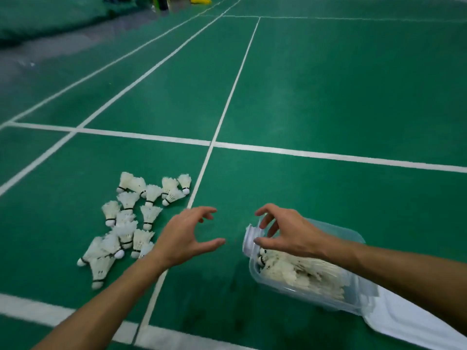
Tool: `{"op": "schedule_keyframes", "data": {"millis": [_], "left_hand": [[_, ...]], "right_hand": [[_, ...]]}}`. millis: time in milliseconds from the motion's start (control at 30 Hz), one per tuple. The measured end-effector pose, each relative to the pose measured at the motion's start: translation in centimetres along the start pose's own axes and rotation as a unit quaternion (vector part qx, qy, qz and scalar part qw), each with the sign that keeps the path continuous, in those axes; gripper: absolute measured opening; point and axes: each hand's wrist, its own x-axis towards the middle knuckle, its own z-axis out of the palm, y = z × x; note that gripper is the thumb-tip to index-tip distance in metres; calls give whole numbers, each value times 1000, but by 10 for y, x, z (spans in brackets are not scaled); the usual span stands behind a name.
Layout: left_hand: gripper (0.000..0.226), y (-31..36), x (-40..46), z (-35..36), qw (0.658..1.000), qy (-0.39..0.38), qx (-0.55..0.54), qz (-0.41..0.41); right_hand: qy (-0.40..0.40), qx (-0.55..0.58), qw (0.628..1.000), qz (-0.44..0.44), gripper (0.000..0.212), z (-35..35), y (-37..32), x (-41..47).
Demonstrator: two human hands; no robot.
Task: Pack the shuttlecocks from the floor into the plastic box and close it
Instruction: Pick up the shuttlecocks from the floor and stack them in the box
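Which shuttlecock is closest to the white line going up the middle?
Find the long white line running up the green floor. Left of it lies a pile of shuttlecocks. The closest shuttlecock sits at the pile's top right corner, cork pointing down toward you.
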Motion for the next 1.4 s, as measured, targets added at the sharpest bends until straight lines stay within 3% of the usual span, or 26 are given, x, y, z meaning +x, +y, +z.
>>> {"op": "schedule_keyframes", "data": {"millis": [133,400,667,867,1000,1233,1300,1400], "left_hand": [[93,-53,-39,-20,996,25,-6,-91],[83,-124,-107,-49,979,52,16,-195],[74,-175,-170,-47,957,58,150,-240],[69,-194,-173,-35,933,78,136,-323],[62,-198,-164,-20,924,75,93,-364],[49,-199,-160,-1,930,73,60,-355],[49,-197,-160,1,935,65,46,-345],[55,-194,-164,4,938,51,9,-343]], "right_hand": [[-29,-44,997,-52,65,23,-46,55],[-44,-8,994,-100,66,111,-115,145],[-95,-36,989,-112,74,210,-147,179],[-92,-71,991,-71,102,245,-154,193],[-97,-49,994,-32,107,257,-151,199],[-107,6,994,-5,118,257,-146,203],[-115,24,993,7,115,259,-146,204],[-136,22,990,12,88,261,-146,206]]}}
